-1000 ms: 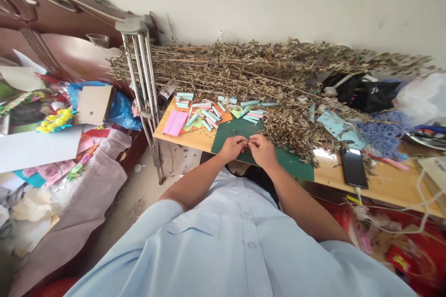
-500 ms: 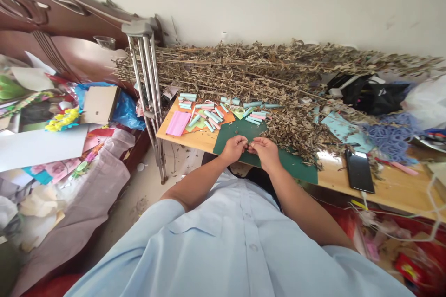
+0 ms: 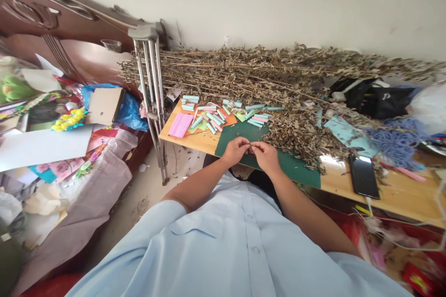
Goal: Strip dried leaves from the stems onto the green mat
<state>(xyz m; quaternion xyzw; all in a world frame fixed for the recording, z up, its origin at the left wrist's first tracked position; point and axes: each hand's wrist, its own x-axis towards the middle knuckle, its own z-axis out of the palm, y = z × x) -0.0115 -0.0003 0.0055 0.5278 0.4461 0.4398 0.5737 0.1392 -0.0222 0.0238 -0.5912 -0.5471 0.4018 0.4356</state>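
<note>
My left hand (image 3: 235,151) and my right hand (image 3: 265,155) meet fingertip to fingertip over the near edge of a dark green mat (image 3: 232,135). Both are closed in a pinch. Whatever sits between the fingers is too small and too covered to name. Just beyond my right hand a heap of dried leaves (image 3: 296,137) spreads over the mat. Past my left hand lie several rolled paper tubes (image 3: 212,117) in pale blue and pink, some on orange and green paper. A pink paper stack (image 3: 180,125) rests at the table's left end.
Long dried plant stalks (image 3: 223,72) lie along the wall. Metal crutches (image 3: 150,102) stand at the table's left end. On the right are a black phone (image 3: 364,176) with a cable, blue yarn (image 3: 395,144) and a black bag (image 3: 392,100). A cluttered bed (image 3: 69,185) is at left.
The whole view has shifted slightly. My fingertips have come closer together, and my right hand's fingers lie flatter against the left ones.
</note>
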